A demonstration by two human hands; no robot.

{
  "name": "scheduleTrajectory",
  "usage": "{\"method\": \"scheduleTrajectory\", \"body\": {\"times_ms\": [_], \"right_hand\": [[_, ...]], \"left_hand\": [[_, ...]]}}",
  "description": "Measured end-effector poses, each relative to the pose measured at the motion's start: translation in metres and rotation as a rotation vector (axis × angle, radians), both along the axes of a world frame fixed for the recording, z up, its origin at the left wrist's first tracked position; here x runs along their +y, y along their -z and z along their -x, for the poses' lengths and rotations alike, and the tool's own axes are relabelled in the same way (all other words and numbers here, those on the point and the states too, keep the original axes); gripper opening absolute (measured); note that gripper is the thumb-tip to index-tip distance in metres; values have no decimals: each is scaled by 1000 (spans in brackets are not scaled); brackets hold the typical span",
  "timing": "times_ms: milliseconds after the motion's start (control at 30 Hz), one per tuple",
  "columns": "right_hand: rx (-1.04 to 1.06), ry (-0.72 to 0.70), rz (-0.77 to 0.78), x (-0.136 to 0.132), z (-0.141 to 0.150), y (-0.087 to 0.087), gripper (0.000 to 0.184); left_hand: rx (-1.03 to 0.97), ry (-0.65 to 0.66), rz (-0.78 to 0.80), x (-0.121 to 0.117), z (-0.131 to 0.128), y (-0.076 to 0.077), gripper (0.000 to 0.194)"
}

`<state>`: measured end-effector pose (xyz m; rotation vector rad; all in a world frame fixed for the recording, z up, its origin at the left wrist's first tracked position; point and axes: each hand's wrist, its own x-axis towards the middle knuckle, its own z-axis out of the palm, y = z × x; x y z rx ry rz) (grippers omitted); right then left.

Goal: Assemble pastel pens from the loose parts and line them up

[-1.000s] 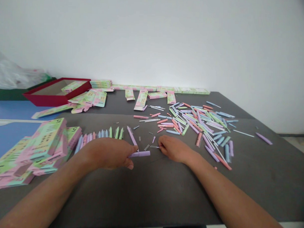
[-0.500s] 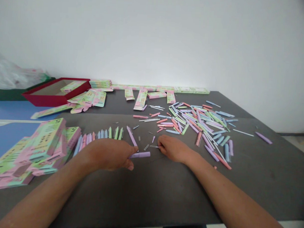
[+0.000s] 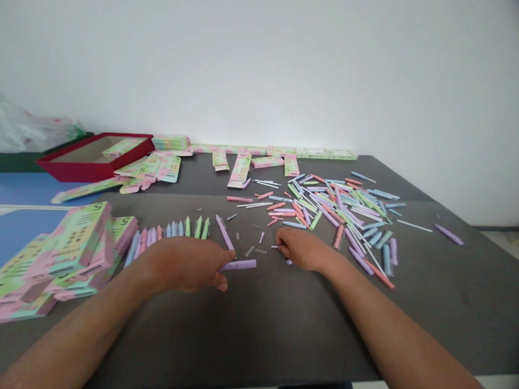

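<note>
Head view: our left hand (image 3: 189,263) has its grip closed on a lilac tube (image 3: 241,265), its far end sticking out past the fingers — probably so that end is free and easy to get at. A slim lilac pen (image 3: 226,234) lies by the index fingertip, maybe touching; can't tell.

Our right hand (image 3: 302,249) is low on the counter (image 3: 246,341), fingers curled and bunched. A thin pale piece (image 3: 274,246) pokes out at the fingertips; pinched or just partly covered, we can't tell. The low hand probably suits parts this small. A lilac bit (image 3: 289,262) shows just under the hand.

Small clear sleeves (image 3: 261,252) lie between the hands, in reach of both. The loose pile of pen parts (image 3: 339,206) is beyond our right hand, handy for that side. Pens in a row (image 3: 187,227) sit behind the left hand, side by side — likely easy to count. Stacked cartons (image 3: 81,233) are left of the row, apart from the loose parts, so they don't crowd the middle.
</note>
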<state>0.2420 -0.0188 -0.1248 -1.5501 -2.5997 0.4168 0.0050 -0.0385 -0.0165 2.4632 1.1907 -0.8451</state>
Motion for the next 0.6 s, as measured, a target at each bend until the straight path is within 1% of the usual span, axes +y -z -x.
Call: {"method": "scheduleTrajectory", "body": {"times_ms": [67,133,200,233,333,400,467,600], "right_hand": [[16,23,29,2,-3,-2,6],[58,20,65,4,-8,-5,11],[105,47,46,8,-16,-7,15],[126,90,8,11,-21,-8,15],[159,294,-151,19,-34,-10,17],[159,388,-205,22,-38,-9,17],[150,412,-222,23,-38,-8,16],[125,403,-216,21,-32,-8,15]], "left_hand": [[4,-2,6,0,0,0,52],[3,0,12,0,0,1,52],[-4,6,12,0,1,1,51],[-7,8,9,0,1,1,51],[7,4,4,0,2,1,52],[14,3,-2,0,2,2,52],[8,7,-4,0,2,3,52],[-7,11,1,0,1,4,52]]}}
